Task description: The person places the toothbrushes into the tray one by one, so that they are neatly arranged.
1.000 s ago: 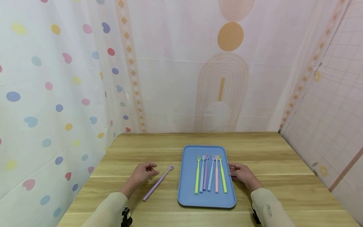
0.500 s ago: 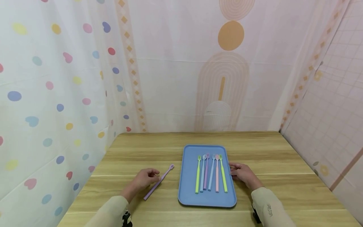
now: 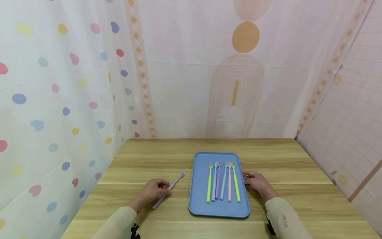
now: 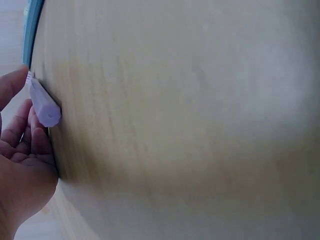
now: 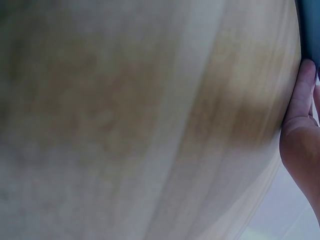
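A purple toothbrush (image 3: 176, 182) lies slanted on the table, left of the blue tray (image 3: 195, 199). My left hand (image 3: 153, 191) is right at its handle, the thumb overlapping it in the head view. In the left wrist view, the handle's end (image 4: 49, 114) points toward the camera, and a gap shows between the thumb (image 4: 12, 86) and the loosely bent fingers. At the tray's right edge, my right hand (image 3: 258, 184) touches the rim with extended fingers (image 5: 302, 87). On the tray, several toothbrushes lie side by side: green (image 3: 209, 186), blue (image 3: 223, 184), purple and pink (image 3: 229, 186).
The wooden table (image 3: 155, 156) reaches back to a patterned curtain (image 3: 185, 83). Another curtain with coloured dots (image 3: 59, 132) hangs on the left, and a light grid-patterned one (image 3: 352, 116) on the right.
My left hand has moved slightly right and down onto the loose purple toothbrush's handle. The right hand stays at the tray's edge. The whole view has shifted a little.
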The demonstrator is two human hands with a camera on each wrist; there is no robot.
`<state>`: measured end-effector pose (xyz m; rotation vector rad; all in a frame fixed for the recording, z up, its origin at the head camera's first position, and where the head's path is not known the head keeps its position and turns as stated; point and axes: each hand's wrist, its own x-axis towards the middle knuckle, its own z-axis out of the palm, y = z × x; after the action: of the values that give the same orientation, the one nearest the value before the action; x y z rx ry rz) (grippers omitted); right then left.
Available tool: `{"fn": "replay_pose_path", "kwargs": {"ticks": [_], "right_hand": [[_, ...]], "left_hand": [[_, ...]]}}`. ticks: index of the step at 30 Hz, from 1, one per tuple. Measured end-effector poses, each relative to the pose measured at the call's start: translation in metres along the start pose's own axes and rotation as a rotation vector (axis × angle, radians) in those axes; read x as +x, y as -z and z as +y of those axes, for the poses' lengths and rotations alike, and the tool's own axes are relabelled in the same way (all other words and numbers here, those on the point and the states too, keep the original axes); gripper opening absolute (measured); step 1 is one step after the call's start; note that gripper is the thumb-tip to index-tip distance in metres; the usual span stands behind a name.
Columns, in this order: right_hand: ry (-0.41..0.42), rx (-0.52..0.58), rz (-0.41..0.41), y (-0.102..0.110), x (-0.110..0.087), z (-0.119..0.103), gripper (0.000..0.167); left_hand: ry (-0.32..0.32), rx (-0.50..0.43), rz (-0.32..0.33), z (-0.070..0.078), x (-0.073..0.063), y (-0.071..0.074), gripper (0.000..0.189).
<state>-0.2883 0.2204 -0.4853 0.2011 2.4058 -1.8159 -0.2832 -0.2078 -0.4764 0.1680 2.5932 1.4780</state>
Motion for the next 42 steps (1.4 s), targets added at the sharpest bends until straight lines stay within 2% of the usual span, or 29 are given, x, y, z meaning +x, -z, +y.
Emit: {"fn": "replay_pose_path", "kwargs": {"ticks": [10, 22, 42], "right_hand": [[-0.006, 0.007, 0.006, -0.001, -0.004, 0.001, 0.05], [-0.013, 0.004, 0.006, -0.003, -0.004, 0.001, 0.049], [0.005, 0.003, -0.003, 0.0, -0.004, -0.006, 0.05]], "left_hand": [[-0.042, 0.068, 0.032, -0.002, 0.0, -0.005, 0.024], [-0.019, 0.121, 0.097, -0.001, -0.001, -0.012, 0.014], [0.001, 0.101, 0.182, 0.002, 0.005, -0.014, 0.008]]}}
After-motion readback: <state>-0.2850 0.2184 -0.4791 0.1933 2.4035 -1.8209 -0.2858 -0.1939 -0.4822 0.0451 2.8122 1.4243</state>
